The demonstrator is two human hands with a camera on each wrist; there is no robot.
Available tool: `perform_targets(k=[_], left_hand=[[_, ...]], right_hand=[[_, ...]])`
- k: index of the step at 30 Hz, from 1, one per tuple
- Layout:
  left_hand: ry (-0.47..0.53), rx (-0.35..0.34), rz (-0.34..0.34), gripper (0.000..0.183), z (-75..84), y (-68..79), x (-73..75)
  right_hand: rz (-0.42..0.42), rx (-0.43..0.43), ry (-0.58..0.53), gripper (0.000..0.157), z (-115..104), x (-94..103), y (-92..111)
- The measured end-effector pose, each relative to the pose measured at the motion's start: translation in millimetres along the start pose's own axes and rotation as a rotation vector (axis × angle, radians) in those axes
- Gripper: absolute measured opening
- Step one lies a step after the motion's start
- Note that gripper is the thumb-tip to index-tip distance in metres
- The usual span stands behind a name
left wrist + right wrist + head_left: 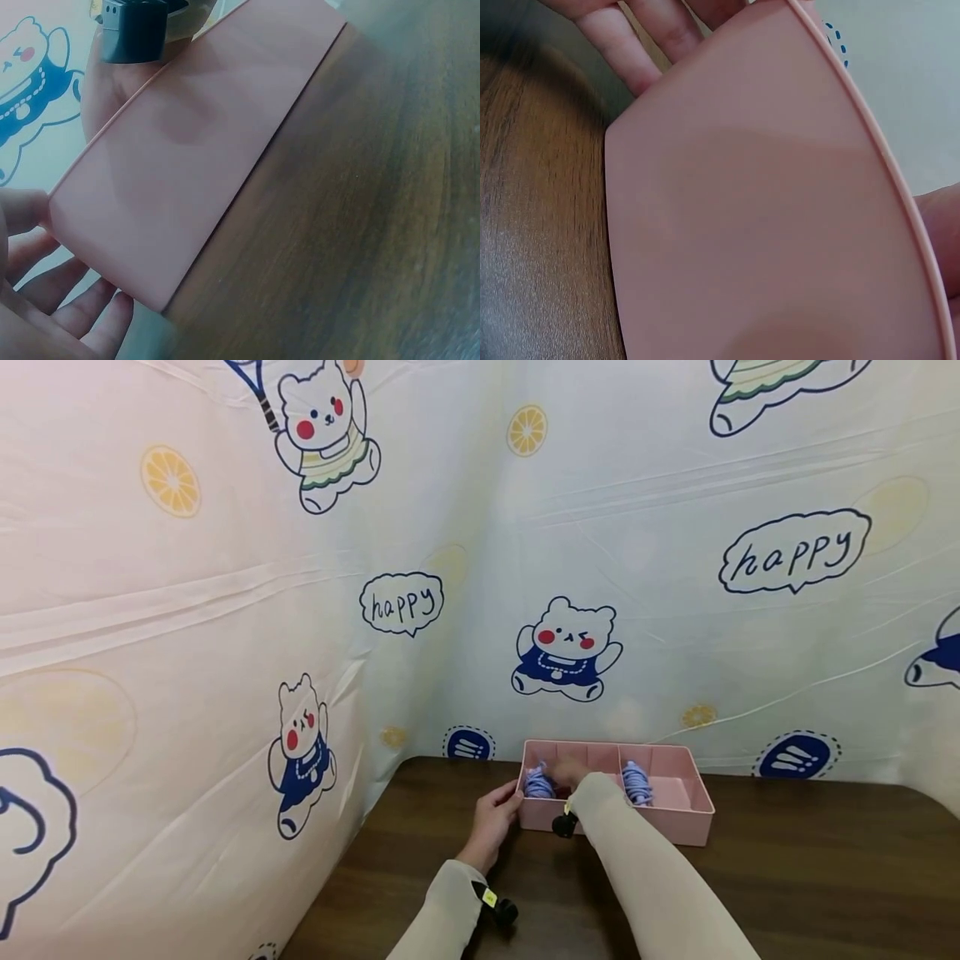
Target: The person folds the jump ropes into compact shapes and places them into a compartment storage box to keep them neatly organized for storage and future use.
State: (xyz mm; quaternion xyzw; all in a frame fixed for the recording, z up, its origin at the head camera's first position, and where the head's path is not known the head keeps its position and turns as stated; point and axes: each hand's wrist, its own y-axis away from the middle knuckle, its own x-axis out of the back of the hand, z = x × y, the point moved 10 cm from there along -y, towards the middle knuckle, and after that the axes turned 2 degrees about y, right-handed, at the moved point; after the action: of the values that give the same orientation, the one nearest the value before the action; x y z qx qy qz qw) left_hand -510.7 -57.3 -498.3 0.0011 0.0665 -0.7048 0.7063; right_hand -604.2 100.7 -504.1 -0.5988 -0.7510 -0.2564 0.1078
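Observation:
A long pink box [682,827] with compartments stands near the back of the table. My left hand [495,818] grips its near left corner; in the left wrist view the thumb [22,208] is at the rim and the other fingers lie along the end wall. Over the rim, my right hand [567,772] reaches down into the left compartment, beside a coiled bundle of blue-purple cord [538,782]. Its fingertips are hidden, so whether it holds the cord does not show. A second blue-purple bundle [637,783] lies just right of the divider [619,756].
The dark wooden table [810,868] extends in front of the box and to its right. A printed cloth [660,635] hangs close behind the box and along the left side. Each wrist wears a small black camera, such as the left one [506,912].

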Motion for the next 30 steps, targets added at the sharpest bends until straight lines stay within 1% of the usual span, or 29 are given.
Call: perform_targets(k=[3,5,8,11,13,15,20,25,30], left_hand=[[-0.003,-0.002,0.004,0.04,0.9,-1.0,0.6],[0.005,0.003,0.007,0.04,0.7,-1.3,1.0],[0.006,0.014,0.011,0.04,-0.1,-1.2,1.8],[0.001,0.022,0.012,0.04,-0.2,-1.4,2.6],[0.004,0.021,0.013,0.04,0.6,-1.9,3.5],[0.012,0.017,0.016,0.04,2.0,-2.4,4.5],[0.03,-0.006,0.012,0.039,5.9,-2.9,5.5],[0.03,0.004,0.009,0.04,5.4,-1.6,5.4],[0.009,0.015,0.019,0.039,3.7,-0.9,6.7]], right_hand=[[0.021,0.038,0.057,0.024,-4.6,3.0,1.0],[0.029,0.047,0.062,0.024,-5.3,3.3,1.4],[0.022,0.043,0.027,0.021,-3.6,3.0,1.1],[-0.003,0.052,0.009,0.021,-2.5,2.7,0.1],[-0.027,0.057,-0.001,0.024,-2.1,2.5,-0.5],[-0.048,0.045,-0.017,0.027,-0.7,2.4,-0.9],[-0.086,0.016,-0.1,0.036,0.1,2.6,0.4],[-0.081,0.023,-0.121,0.038,1.7,3.2,-0.2],[-0.067,0.03,-0.099,0.037,-0.4,4.7,5.5]])
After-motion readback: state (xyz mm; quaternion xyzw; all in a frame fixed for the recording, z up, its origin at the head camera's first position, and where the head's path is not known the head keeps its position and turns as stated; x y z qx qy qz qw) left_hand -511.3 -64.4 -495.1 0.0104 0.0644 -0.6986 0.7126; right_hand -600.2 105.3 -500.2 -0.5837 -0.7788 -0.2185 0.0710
